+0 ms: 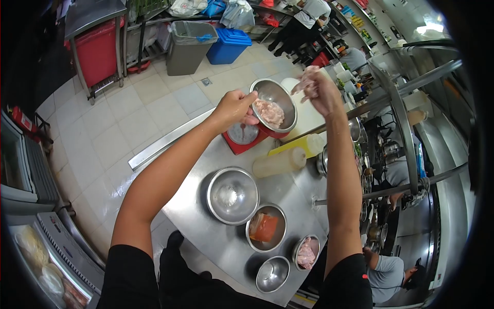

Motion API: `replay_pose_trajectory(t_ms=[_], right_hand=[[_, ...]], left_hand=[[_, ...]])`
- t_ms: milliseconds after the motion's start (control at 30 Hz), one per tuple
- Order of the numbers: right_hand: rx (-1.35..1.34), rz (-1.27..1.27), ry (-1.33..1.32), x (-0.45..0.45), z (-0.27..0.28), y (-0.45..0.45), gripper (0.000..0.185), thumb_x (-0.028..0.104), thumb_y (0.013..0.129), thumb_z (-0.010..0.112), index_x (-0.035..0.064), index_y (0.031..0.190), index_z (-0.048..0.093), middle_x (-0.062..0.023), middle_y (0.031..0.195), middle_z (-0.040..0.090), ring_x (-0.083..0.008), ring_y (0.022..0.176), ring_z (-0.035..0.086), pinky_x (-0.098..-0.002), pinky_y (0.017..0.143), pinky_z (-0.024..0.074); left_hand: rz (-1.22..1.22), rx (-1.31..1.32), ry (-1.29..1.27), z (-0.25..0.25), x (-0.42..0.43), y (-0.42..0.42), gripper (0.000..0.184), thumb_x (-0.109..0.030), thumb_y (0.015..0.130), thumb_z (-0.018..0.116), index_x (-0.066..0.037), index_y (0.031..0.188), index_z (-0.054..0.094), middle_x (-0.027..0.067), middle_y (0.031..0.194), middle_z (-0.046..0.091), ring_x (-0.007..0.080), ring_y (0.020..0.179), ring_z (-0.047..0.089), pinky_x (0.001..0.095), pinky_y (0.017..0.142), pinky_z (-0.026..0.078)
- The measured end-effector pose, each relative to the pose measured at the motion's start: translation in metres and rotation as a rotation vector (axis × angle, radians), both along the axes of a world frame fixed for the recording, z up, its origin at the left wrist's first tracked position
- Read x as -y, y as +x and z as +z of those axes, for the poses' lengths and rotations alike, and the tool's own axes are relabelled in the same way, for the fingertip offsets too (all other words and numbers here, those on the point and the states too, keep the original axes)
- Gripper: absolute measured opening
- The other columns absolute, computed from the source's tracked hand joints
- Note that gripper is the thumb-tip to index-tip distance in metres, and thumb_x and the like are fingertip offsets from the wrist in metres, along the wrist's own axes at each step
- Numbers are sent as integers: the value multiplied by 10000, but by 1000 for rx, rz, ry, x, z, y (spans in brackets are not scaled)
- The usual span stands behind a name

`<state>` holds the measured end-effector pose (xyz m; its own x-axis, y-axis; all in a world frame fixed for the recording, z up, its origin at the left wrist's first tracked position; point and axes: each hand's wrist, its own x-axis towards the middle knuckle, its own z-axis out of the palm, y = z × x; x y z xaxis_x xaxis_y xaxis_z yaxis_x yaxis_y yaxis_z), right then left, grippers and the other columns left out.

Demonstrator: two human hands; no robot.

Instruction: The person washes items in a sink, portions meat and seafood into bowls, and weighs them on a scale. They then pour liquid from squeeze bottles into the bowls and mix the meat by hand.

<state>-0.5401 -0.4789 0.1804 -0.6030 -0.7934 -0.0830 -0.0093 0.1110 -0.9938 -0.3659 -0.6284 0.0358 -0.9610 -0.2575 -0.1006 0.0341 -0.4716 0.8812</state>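
A steel bowl [289,98] holding pale, raw-looking chopped meat [270,113] is tilted in my left hand [235,110], with the thumb over its rim. Below it sits a red kitchen scale [243,135], partly covered by the bowl and hand. My right hand [318,90] is raised to the right of the bowl, apart from it. Its fingers are bent but spread, smeared with pale residue, and no object shows in them. Under that hand lies a white board [303,116]. Two squeeze bottles, one yellow [311,145] and one cloudy [280,162], lie nearer me.
On the steel table [190,206] stand a large bowl [232,195], a bowl with an orange block [263,227], a bowl with raw meat [306,253] and a small bowl [272,274]. Metal rails [393,103] border the right. Bins [191,49] stand beyond; several people work nearby.
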Motion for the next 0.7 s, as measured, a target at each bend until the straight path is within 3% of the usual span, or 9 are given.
replay_pose_trajectory(t_ms=[33,133,267,333,400,567,633,700], right_hand=[[-36,-81,35,6,-4,18,60,87,833,481,41,847,518,-49,712,557,-42,462,364,-191,381,279],[-333,-79,282,11,-30,31,123,104,798,560,20,879,598,-60,849,636,-76,591,527,-202,455,388],[-569,79,391,30,-54,41,181,162,740,644,27,859,664,-89,858,675,-173,665,620,-285,553,488],[-1096,247,834,44,-53,48,209,210,687,693,36,802,697,-145,815,683,-250,715,653,-356,648,521],[-1225,364,1070,57,-58,57,194,232,678,701,58,764,706,-190,802,669,-294,739,658,-398,689,518],[-1301,188,1005,59,-74,59,187,230,692,680,62,768,709,-201,836,667,-323,790,660,-420,705,509],[-1289,155,931,58,-80,57,213,243,700,654,37,741,690,-210,760,647,-358,677,620,-422,635,496],[-1230,135,873,53,-77,53,233,253,714,646,24,734,688,-210,740,644,-325,671,627,-412,632,496]], left_hand=[[-3,-9,-6,1,1,-1,310,-251,941,526,53,925,469,116,819,525,227,651,664,269,586,576],[-9,-18,-32,-2,-2,-4,295,-234,937,535,53,928,464,124,822,527,236,658,667,271,577,572],[-18,-21,-38,-3,-1,-4,273,-216,935,540,47,925,470,117,809,533,237,651,667,277,572,572],[-30,-29,-46,-1,-2,-4,265,-214,936,537,43,925,473,113,804,535,234,644,665,278,569,571],[0,-11,-44,-3,-3,-7,256,-211,940,530,40,946,485,104,791,536,222,641,659,276,567,569],[-23,-61,-54,-4,-6,-5,267,-225,951,513,39,990,494,86,777,530,205,654,654,253,575,570],[3,-28,-50,-6,-4,-4,261,-225,956,504,33,995,496,79,782,529,197,653,654,237,573,568],[-1,-26,-53,-6,-4,-5,261,-224,957,502,33,1001,496,78,784,530,194,655,654,233,570,566]])
